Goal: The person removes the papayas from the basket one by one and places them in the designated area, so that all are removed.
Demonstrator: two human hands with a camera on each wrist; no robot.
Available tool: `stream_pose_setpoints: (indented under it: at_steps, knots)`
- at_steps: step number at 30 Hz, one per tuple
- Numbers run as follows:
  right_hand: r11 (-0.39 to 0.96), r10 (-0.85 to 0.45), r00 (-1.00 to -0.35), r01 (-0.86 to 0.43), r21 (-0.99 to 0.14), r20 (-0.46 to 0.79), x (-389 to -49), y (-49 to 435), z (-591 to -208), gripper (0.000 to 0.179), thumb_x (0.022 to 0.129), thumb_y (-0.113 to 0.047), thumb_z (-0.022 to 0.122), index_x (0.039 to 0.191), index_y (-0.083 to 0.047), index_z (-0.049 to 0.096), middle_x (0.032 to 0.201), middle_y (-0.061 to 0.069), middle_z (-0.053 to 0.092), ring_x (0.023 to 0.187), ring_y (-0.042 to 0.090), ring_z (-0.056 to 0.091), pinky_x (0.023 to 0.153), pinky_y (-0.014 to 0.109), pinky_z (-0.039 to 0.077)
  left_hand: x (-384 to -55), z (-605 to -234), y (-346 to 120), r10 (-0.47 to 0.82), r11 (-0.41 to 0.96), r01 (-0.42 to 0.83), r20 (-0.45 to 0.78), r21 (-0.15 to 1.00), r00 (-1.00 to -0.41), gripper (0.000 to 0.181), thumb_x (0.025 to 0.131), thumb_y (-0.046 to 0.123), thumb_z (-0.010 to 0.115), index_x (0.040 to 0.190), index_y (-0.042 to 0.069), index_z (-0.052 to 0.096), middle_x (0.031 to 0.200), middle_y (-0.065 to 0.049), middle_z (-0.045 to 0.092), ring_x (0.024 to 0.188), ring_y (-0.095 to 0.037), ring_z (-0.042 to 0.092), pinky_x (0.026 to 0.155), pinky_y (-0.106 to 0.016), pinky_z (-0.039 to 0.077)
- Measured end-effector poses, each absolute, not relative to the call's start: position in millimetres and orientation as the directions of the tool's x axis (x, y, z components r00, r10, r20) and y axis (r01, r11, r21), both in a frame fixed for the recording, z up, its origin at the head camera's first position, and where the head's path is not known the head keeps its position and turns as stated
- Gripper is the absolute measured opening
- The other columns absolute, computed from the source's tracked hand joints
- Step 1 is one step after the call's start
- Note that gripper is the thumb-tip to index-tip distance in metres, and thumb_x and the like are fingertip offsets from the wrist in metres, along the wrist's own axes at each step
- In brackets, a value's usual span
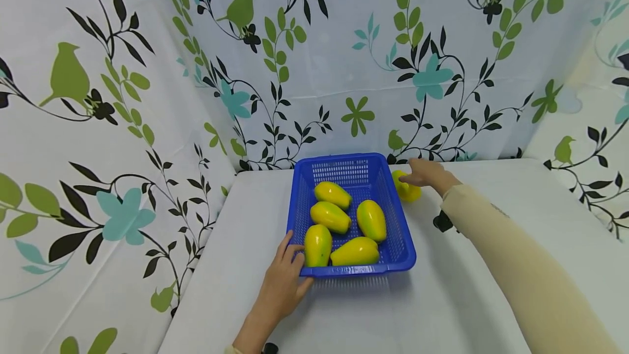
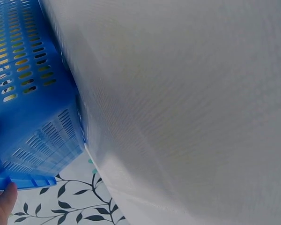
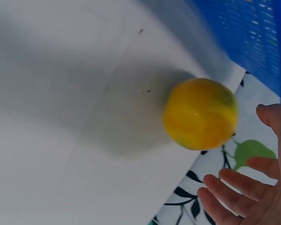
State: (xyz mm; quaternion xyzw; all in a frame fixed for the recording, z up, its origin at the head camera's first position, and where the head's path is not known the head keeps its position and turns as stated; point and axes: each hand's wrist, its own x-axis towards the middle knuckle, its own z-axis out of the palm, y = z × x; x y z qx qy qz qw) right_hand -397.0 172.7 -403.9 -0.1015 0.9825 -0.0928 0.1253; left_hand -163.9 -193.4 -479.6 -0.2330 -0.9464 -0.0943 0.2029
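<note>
A blue plastic basket [image 1: 361, 270] with slotted sides stands on the white table. Inside lie several glossy yellow-green fruits [image 1: 372, 221], oblong and tapered like papayas. My left hand [image 1: 280, 285] grips the basket's rim at the near left corner, fingers over the edge and thumb on the outside. One more yellow fruit [image 1: 410, 192] of the same sort rests on the table just outside the basket's right wall. Over its far end reaches my right hand [image 1: 428, 173]; in the right wrist view its fingers are spread and stand apart from the fruit [image 3: 200, 114].
The white tabletop [image 1: 467, 288] ends at the back against a hanging cloth [image 1: 324, 81] printed with birds and leaves. More of this cloth closes off the left and right sides. A small black object [image 1: 442, 222] shows beneath my right forearm.
</note>
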Motion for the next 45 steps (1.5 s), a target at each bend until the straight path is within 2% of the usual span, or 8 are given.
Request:
stream_pose_setpoints:
  at_steps: [8,14,18,21,24,30,35,45]
  knots:
    - [0.946,-0.304,-0.943,-0.281,-0.161,-0.135,-392.4,148.1,-377.7,0.072,0.090,-0.041,0.055,0.137,0.009,0.035,0.136,0.031,0.042,0.123,0.045,0.041,0.101,0.061,0.036,-163.4,-477.1,-195.9,0.398,0.876,0.475,0.428,0.086,-0.812,0.035,0.077,0.033,0.075,0.095,0.005,0.061,0.120,-0.009,0.053,0.140,-0.031,0.022,0.112,-0.037,0.029]
    - [0.909,-0.412,-0.909,-0.405,-0.096,-0.065,-379.9,125.0,-365.0,0.068,0.089,-0.043,0.057,0.135,0.004,0.041,0.130,0.027,0.049,0.116,0.041,0.050,0.095,0.059,0.043,-163.0,-478.5,-195.8,0.409,0.869,0.488,0.442,0.077,-0.798,0.035,0.077,0.032,0.075,0.095,0.005,0.061,0.119,-0.009,0.053,0.139,-0.032,0.022,0.112,-0.037,0.030]
    - [0.873,-0.487,-0.873,-0.485,-0.045,-0.039,-370.8,110.2,-363.7,0.067,0.088,-0.044,0.058,0.136,0.001,0.043,0.131,0.026,0.048,0.115,0.043,0.050,0.092,0.061,0.044,-163.5,-479.6,-195.7,0.411,0.871,0.487,0.447,0.067,-0.795,0.036,0.077,0.032,0.075,0.095,0.005,0.061,0.118,-0.009,0.053,0.139,-0.032,0.023,0.112,-0.037,0.029]
    - [0.850,-0.526,-0.849,-0.526,-0.015,-0.049,-361.4,98.1,-364.8,0.067,0.087,-0.044,0.059,0.137,-0.002,0.043,0.132,0.025,0.047,0.114,0.042,0.052,0.088,0.062,0.047,-163.6,-479.8,-196.0,0.413,0.871,0.487,0.445,0.063,-0.795,0.036,0.077,0.033,0.075,0.095,0.005,0.061,0.118,-0.009,0.052,0.139,-0.032,0.022,0.113,-0.036,0.028]
    - [0.819,-0.571,-0.817,-0.574,0.015,-0.082,-350.2,86.4,-365.7,0.067,0.087,-0.046,0.059,0.138,-0.004,0.043,0.134,0.024,0.047,0.114,0.038,0.053,0.087,0.057,0.050,-163.5,-479.9,-196.5,0.414,0.871,0.487,0.443,0.060,-0.795,0.036,0.077,0.033,0.075,0.095,0.005,0.061,0.118,-0.009,0.052,0.139,-0.032,0.022,0.113,-0.036,0.028]
    - [0.753,-0.652,-0.746,-0.658,-0.007,-0.137,-332.6,70.0,-373.4,0.064,0.087,-0.045,0.059,0.137,-0.007,0.045,0.135,0.020,0.047,0.117,0.035,0.052,0.094,0.051,0.048,-163.7,-480.3,-197.0,0.411,0.871,0.487,0.448,0.064,-0.794,0.036,0.077,0.033,0.074,0.095,0.005,0.061,0.118,-0.009,0.053,0.139,-0.031,0.022,0.113,-0.036,0.029]
    - [0.744,-0.655,-0.730,-0.668,0.002,-0.193,-323.8,62.6,-386.2,0.062,0.086,-0.045,0.060,0.137,-0.011,0.045,0.131,0.014,0.050,0.110,0.030,0.055,0.093,0.049,0.050,-164.1,-480.5,-197.1,0.408,0.873,0.483,0.442,0.066,-0.799,0.037,0.077,0.034,0.074,0.096,0.005,0.061,0.119,-0.009,0.052,0.140,-0.031,0.021,0.114,-0.036,0.027]
    - [0.750,-0.626,-0.728,-0.660,0.039,-0.280,-319.0,59.6,-411.8,0.060,0.084,-0.041,0.062,0.134,-0.011,0.049,0.122,0.013,0.054,0.101,0.029,0.055,0.090,0.048,0.050,-163.9,-479.9,-196.8,0.409,0.870,0.488,0.447,0.071,-0.795,0.037,0.077,0.034,0.075,0.095,0.004,0.061,0.118,-0.009,0.052,0.139,-0.032,0.022,0.113,-0.037,0.028]
